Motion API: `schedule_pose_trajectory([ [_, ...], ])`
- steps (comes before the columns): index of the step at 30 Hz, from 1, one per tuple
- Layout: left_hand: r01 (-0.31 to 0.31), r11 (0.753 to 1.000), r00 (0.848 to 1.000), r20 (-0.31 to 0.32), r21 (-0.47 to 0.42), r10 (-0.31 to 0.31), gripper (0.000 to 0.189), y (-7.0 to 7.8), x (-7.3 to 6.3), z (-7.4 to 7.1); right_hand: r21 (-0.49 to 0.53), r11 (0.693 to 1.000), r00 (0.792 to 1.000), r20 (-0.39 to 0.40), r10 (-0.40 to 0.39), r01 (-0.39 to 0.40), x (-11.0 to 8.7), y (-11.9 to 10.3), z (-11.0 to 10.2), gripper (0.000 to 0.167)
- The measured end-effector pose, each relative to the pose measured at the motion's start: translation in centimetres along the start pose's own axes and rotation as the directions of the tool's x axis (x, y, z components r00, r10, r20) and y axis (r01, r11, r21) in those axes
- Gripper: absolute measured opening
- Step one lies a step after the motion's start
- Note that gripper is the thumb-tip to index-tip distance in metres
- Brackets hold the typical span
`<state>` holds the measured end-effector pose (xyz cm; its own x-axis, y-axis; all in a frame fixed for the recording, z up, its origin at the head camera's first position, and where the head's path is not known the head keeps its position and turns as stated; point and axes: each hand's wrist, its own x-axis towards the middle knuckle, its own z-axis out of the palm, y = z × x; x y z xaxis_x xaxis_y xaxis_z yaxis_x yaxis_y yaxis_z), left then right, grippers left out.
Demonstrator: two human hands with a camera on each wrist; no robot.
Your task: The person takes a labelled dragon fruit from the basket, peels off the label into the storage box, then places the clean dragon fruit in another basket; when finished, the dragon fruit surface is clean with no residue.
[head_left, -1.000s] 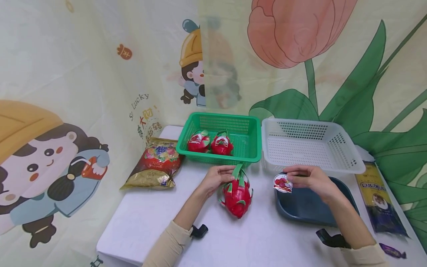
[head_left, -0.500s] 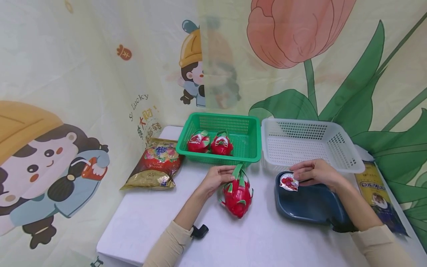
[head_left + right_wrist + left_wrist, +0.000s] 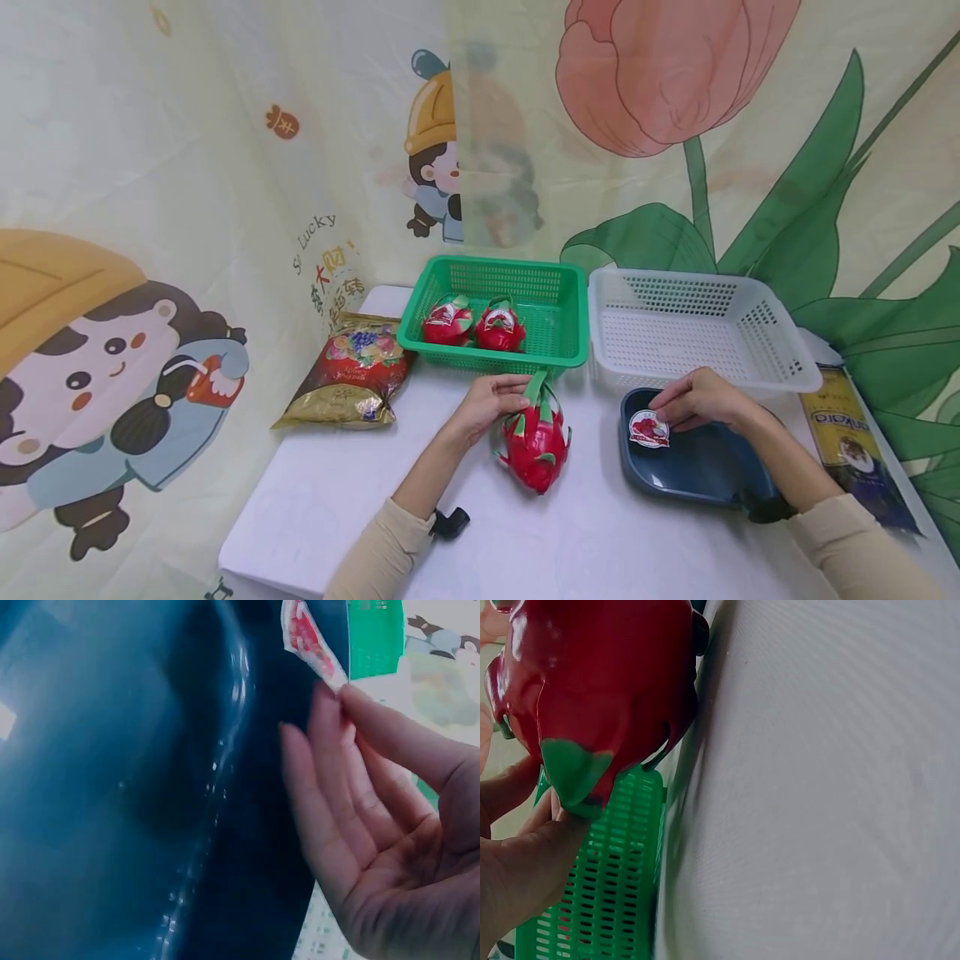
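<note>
A red dragon fruit (image 3: 536, 450) with green scales is held by its leafy top in my left hand (image 3: 487, 406), over the white table. Its red skin fills the upper left wrist view (image 3: 607, 675), where the thumb and fingers pinch the green tip. Between thumb and fingertips, my right hand (image 3: 705, 400) pinches a round white sticker (image 3: 649, 429) with a red fruit picture. Below that hand lies a dark blue tray (image 3: 697, 475). The sticker appears bent at the fingertips in the right wrist view (image 3: 311, 641).
A green basket (image 3: 547, 358) at the back holds two stickered dragon fruits (image 3: 500, 327). Beside it stands a white basket (image 3: 675, 333). A candy bag (image 3: 348, 367) lies at left, and a gold and blue packet (image 3: 855, 450) at right.
My right hand has moved right and slightly nearer with the sticker, from the tray's left edge to above the tray. The left hand and its dragon fruit have stayed in place.
</note>
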<state>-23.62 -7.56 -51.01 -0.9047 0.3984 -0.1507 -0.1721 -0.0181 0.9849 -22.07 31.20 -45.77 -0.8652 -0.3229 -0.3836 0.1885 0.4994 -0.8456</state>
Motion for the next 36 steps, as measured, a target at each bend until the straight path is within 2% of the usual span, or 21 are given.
schedule_pose_trajectory([
  [6, -0.004, 1.0, 1.0, 0.005, -0.003, 0.004, 0.045, -0.1, 0.0, 0.0, -0.081, 0.997, 1.0, 0.012, -0.004, 0.004, 0.0, 0.1, 0.6, 0.021],
  [11, -0.006, 1.0, 1.0, 0.009, 0.0, 0.006, 0.045, -0.2, 0.0, 0.0, -0.143, 0.99, 0.999, 0.041, 0.024, -0.018, 0.1, 0.1, 1.1, 0.021],
  [15, -0.008, 1.0, 1.0, 0.009, -0.002, 0.008, 0.045, -0.2, -0.1, 0.0, -0.168, 0.986, 0.997, 0.072, 0.033, -0.021, 0.1, 0.2, 1.1, 0.024],
  [22, -0.007, 1.0, 1.0, 0.019, -0.002, 0.007, 0.046, -0.1, -0.1, -0.1, -0.153, 0.988, 0.994, 0.105, 0.04, -0.024, 0.0, 0.3, 0.9, 0.027],
  [30, -0.012, 1.0, 1.0, 0.008, 0.008, 0.012, 0.045, 0.0, -0.2, -0.1, -0.244, 0.97, 1.0, 0.03, 0.003, 0.004, -0.6, -1.1, 0.8, 0.033],
  [36, 0.002, 1.0, 1.0, 0.011, 0.019, -0.003, 0.046, 0.2, -0.4, -0.1, -0.184, 0.982, 0.999, -0.005, -0.04, 0.038, -1.1, -2.5, 1.5, 0.039],
])
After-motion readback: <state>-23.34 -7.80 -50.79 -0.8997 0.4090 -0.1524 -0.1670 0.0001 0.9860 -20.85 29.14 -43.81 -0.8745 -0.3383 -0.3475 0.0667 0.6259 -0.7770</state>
